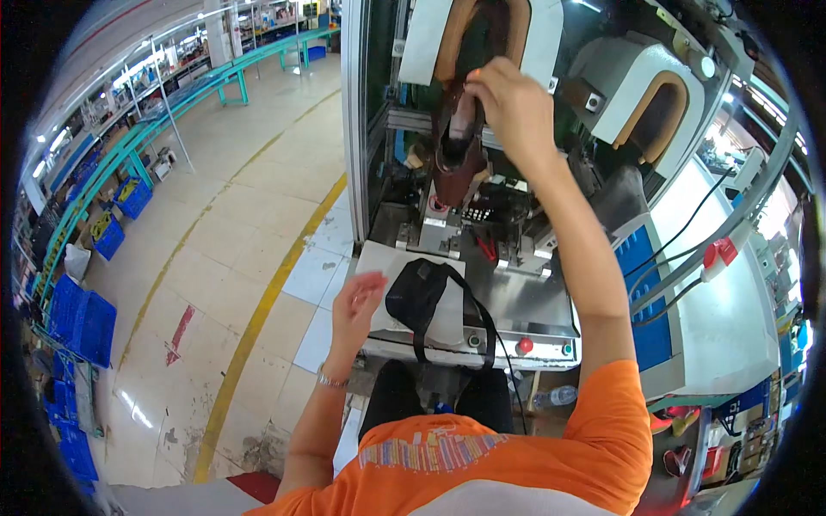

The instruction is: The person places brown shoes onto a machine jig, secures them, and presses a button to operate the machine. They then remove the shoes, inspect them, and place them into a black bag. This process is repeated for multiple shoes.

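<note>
Brown shoe point(459, 138) at 12 o'clock, upright on machine point(482, 215); likely light, stiff leather, best gripped at heel. Right hand point(512, 103) clasps its top. Left hand point(360, 303) open, empty, beside black bag point(422, 297) on worktop point(525, 301).

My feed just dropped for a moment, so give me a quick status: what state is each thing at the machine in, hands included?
Right hand: raised, gripping the brown shoe.
Brown shoe: held upright in the machine opening, sole facing the camera.
Left hand: open, empty, hovering beside the black bag.
Black bag: lying on the machine's shelf, strap hanging over the front edge.
Red button: cannot tell if pressed.
</note>
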Demonstrator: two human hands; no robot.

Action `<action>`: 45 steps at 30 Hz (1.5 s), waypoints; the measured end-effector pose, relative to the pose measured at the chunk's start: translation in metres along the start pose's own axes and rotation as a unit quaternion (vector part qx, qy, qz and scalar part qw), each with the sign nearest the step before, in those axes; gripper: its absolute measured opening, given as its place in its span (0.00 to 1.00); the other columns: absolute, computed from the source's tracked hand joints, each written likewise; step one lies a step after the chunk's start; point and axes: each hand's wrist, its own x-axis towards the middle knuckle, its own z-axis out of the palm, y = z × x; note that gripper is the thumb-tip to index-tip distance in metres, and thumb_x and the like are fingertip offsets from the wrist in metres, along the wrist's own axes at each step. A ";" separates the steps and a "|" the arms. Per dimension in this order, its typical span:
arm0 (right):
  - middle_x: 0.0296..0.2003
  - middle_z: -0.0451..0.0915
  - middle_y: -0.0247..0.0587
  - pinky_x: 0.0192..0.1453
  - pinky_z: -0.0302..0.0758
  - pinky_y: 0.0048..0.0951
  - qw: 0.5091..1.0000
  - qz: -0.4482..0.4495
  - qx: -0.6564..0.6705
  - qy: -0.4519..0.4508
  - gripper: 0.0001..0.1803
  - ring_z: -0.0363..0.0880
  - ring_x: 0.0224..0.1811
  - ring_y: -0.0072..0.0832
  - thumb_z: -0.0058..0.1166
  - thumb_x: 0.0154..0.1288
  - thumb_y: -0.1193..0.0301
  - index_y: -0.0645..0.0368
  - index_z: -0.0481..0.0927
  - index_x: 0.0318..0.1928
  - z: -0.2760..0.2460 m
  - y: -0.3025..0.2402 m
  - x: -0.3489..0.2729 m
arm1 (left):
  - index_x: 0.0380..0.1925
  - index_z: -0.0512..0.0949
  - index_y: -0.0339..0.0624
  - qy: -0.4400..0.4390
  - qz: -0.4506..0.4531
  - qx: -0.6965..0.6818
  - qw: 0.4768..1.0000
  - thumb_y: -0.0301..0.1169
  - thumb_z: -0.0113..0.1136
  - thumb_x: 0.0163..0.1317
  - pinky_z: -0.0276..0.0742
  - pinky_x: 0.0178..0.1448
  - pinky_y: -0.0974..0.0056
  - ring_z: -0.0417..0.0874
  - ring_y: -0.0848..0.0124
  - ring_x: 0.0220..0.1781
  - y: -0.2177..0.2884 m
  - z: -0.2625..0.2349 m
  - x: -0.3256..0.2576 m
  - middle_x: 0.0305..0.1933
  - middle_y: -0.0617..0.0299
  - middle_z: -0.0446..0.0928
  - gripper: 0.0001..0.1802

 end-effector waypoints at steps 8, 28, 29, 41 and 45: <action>0.26 0.76 0.38 0.28 0.69 0.21 0.968 0.035 0.045 0.243 0.08 0.74 0.24 0.26 0.57 0.50 0.81 0.60 0.76 0.33 -0.081 -0.011 0.004 | 0.54 0.63 0.32 0.026 0.103 -0.029 0.994 0.32 0.53 0.60 0.63 0.58 0.65 0.68 0.69 0.56 0.068 0.038 0.065 0.55 0.53 0.67 0.24; 0.30 0.75 0.33 0.38 0.69 0.24 0.814 0.547 0.152 -0.126 0.20 0.72 0.34 0.22 0.57 0.56 0.60 0.63 0.74 0.43 -0.275 -0.055 -0.261 | 0.56 0.53 0.33 -0.357 -0.034 -0.138 0.923 0.20 0.57 0.54 0.59 0.62 0.61 0.65 0.64 0.58 0.027 0.218 -0.053 0.57 0.50 0.61 0.32; 0.30 0.74 0.30 0.37 0.69 0.22 0.772 0.589 0.227 -0.075 0.18 0.71 0.34 0.19 0.57 0.56 0.63 0.63 0.74 0.41 -0.281 -0.052 -0.266 | 0.57 0.53 0.33 -0.384 -0.049 -0.155 0.909 0.20 0.56 0.54 0.60 0.61 0.61 0.65 0.64 0.58 0.028 0.224 -0.057 0.57 0.51 0.62 0.31; 0.31 0.78 0.31 0.39 0.68 0.17 0.692 0.670 -0.138 0.232 0.11 0.73 0.33 0.15 0.51 0.62 0.66 0.62 0.77 0.38 -0.613 0.011 -0.361 | 0.55 0.58 0.33 -0.394 0.019 -0.079 0.916 0.20 0.46 0.58 0.68 0.57 0.57 0.73 0.60 0.52 0.038 0.177 0.026 0.55 0.43 0.67 0.23; 0.40 0.78 0.47 0.50 0.68 0.28 0.472 0.594 -0.650 0.037 0.23 0.76 0.44 0.32 0.60 0.51 0.55 0.60 0.79 0.41 -0.707 0.047 -0.514 | 0.54 0.60 0.34 -0.322 0.074 -0.028 0.943 0.20 0.43 0.58 0.67 0.56 0.58 0.74 0.61 0.49 0.045 0.167 0.031 0.53 0.44 0.68 0.21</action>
